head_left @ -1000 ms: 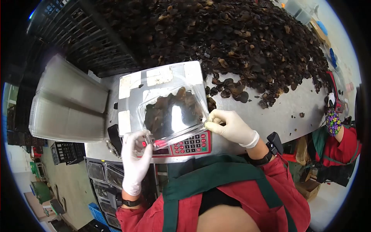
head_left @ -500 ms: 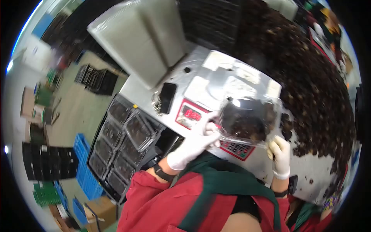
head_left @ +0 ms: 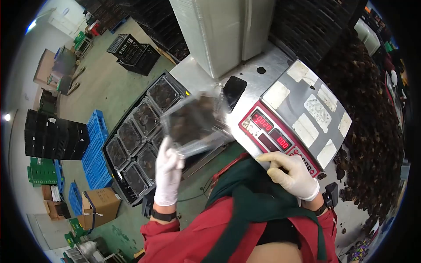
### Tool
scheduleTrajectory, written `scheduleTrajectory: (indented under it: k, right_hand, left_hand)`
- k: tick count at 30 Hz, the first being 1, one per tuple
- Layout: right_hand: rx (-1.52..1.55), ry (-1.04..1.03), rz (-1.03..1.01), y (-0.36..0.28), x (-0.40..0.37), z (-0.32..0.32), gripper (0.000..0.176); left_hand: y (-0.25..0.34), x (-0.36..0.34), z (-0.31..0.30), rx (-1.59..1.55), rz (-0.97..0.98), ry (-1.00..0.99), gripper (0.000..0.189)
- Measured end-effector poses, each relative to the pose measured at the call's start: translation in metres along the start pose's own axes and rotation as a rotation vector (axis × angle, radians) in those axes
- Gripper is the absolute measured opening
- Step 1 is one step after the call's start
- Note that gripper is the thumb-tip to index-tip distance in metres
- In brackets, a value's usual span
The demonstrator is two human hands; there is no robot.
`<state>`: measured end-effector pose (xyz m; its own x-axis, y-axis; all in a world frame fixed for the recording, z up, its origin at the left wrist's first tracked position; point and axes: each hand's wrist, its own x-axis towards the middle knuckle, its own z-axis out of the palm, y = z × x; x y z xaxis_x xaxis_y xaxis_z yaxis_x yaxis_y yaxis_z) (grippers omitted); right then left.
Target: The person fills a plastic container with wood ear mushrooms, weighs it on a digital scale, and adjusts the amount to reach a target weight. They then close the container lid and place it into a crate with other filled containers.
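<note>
My white-gloved left hand (head_left: 169, 164) grips the near corner of a clear plastic clamshell box (head_left: 193, 122) with dark brown contents. The box is blurred and tilts above the right side of a black crate (head_left: 115, 177), where similar boxes (head_left: 144, 116) lie in rows. My right hand (head_left: 291, 173), also gloved, hovers at the front edge of a red and grey digital scale (head_left: 302, 118). Its fingers are loosely bent and apart, with nothing in them. Red digits glow on the scale's display (head_left: 263, 120), and its platform carries no box.
Behind the scale stand stacked clear plastic trays (head_left: 223, 35) and black crates (head_left: 315, 26). A phone (head_left: 233, 92) lies left of the scale. Loose dark brown, mushroom-like pieces (head_left: 368, 109) heap on the right. Blue pallets (head_left: 94, 151) and a cardboard box (head_left: 101, 204) occupy the left floor.
The clamshell box has moved left from above the scale to over the crate in my left hand. My right hand has let go of it. The view has turned left.
</note>
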<state>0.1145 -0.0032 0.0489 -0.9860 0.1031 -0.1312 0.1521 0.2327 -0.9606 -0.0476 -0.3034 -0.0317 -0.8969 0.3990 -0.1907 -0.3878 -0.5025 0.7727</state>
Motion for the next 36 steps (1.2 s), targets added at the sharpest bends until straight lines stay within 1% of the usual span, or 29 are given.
scheduleTrajectory:
  k: [2,3,4,5,6,8,9,10,12,13,14,15,16,17,18,20,21,22,24,25,26,27,28,30,31,32,33,34,36]
  right_hand:
    - [-0.016,-0.052,0.01,0.002,0.003,0.002,0.024]
    - [0.023,-0.035,0.068,0.005,0.003,0.003,0.025]
    - [0.061,-0.017,0.127,0.01,0.001,0.003,0.025]
    - [0.079,-0.019,0.15,0.015,-0.001,0.001,0.025]
    - [0.079,-0.018,0.153,0.016,-0.004,0.0,0.025]
    - [0.077,0.001,0.155,0.019,-0.012,-0.003,0.024]
    - [0.08,0.01,0.156,0.021,-0.017,-0.005,0.024]
    - [0.1,0.026,0.165,0.023,-0.024,-0.007,0.023]
    - [0.124,0.062,0.168,0.028,-0.039,-0.011,0.022]
    - [0.147,0.098,0.19,0.032,-0.047,-0.012,0.022]
    - [0.171,0.136,0.21,0.037,-0.056,-0.014,0.021]
    - [0.176,0.162,0.202,0.043,-0.066,-0.014,0.021]
    - [0.239,0.186,0.21,0.05,-0.076,-0.016,0.021]
    - [0.302,0.216,0.209,0.055,-0.084,-0.019,0.021]
    - [0.287,0.231,0.197,0.058,-0.093,-0.023,0.022]
    - [0.293,0.292,0.186,0.061,-0.111,-0.028,0.021]
    - [0.302,0.338,0.161,0.066,-0.122,-0.03,0.021]
    - [0.357,0.389,0.161,0.072,-0.134,-0.03,0.02]
    - [0.423,0.471,0.16,0.086,-0.156,-0.035,0.02]
    - [0.45,0.534,0.18,0.094,-0.166,-0.038,0.019]
    - [0.477,0.611,0.211,0.1,-0.178,-0.038,0.019]
    - [0.52,0.66,0.235,0.104,-0.187,-0.039,0.02]
    - [0.546,0.698,0.219,0.107,-0.197,-0.04,0.021]
    - [0.544,0.79,0.221,0.113,-0.212,-0.037,0.022]
    - [0.518,0.839,0.234,0.11,-0.219,-0.036,0.022]
    - [0.486,0.877,0.244,0.108,-0.223,-0.035,0.022]
    - [0.474,0.915,0.249,0.113,-0.228,-0.033,0.022]
    - [0.483,0.969,0.263,0.118,-0.232,-0.029,0.022]
    - [0.525,0.99,0.207,0.127,-0.234,-0.023,0.023]
  left_hand:
    - [0.001,-0.015,-0.038,0.013,0.115,0.225,0.07]
    - [-0.007,-0.022,-0.056,0.039,0.158,0.346,0.061]
    - [-0.012,-0.03,-0.073,0.053,0.136,0.405,0.048]
    - [-0.02,-0.036,-0.093,0.028,0.052,0.489,0.043]
    - [-0.023,-0.04,-0.099,0.003,-0.031,0.569,0.038]
    - [-0.028,-0.047,-0.104,-0.094,-0.292,0.538,0.028]
    - [-0.024,-0.048,-0.089,-0.055,-0.367,0.552,0.02]
    - [-0.014,-0.046,-0.086,-0.047,-0.372,0.541,0.02]
    - [0.013,-0.037,-0.084,0.343,-0.608,0.063,0.025]
    - [0.02,-0.031,-0.069,0.69,-0.537,0.098,0.032]
    - [0.022,-0.021,-0.07,1.006,-0.43,0.168,0.029]
    - [0.012,-0.012,-0.069,1.437,-0.024,0.15,0.032]
    - [0.0,0.001,-0.065,1.813,0.444,0.121,0.037]
    - [-0.008,0.015,-0.059,1.943,0.6,0.068,0.056]
    - [-0.028,0.038,-0.094,1.957,0.56,0.053,0.074]
    - [-0.055,0.057,-0.084,2.095,0.041,0.101,0.085]
    - [-0.043,0.067,-0.072,2.142,-0.083,0.022,0.091]
    - [-0.012,0.081,-0.023,2.164,-0.27,-0.145,0.072]
    - [0.033,0.132,0.022,2.066,0.228,-0.232,0.05]
    - [0.059,0.157,0.058,2.054,0.567,-0.174,0.031]
    - [0.078,0.162,0.122,1.691,0.914,-0.168,0.027]
    - [0.095,0.169,0.176,1.678,1.202,-0.172,0.028]
    - [0.11,0.185,0.215,1.579,1.284,-0.222,0.031]
    - [0.12,0.206,0.281,1.821,1.286,-0.115,0.036]
    - [0.13,0.243,0.288,1.82,1.231,-0.222,0.039]
    - [0.138,0.282,0.292,1.935,1.187,-0.206,0.039]
    - [0.151,0.323,0.294,2.178,1.13,-0.223,0.038]
    - [0.153,0.336,0.298,2.079,1.115,-0.357,0.038]
    - [0.174,0.359,0.301,2.088,0.981,-0.542,0.035]
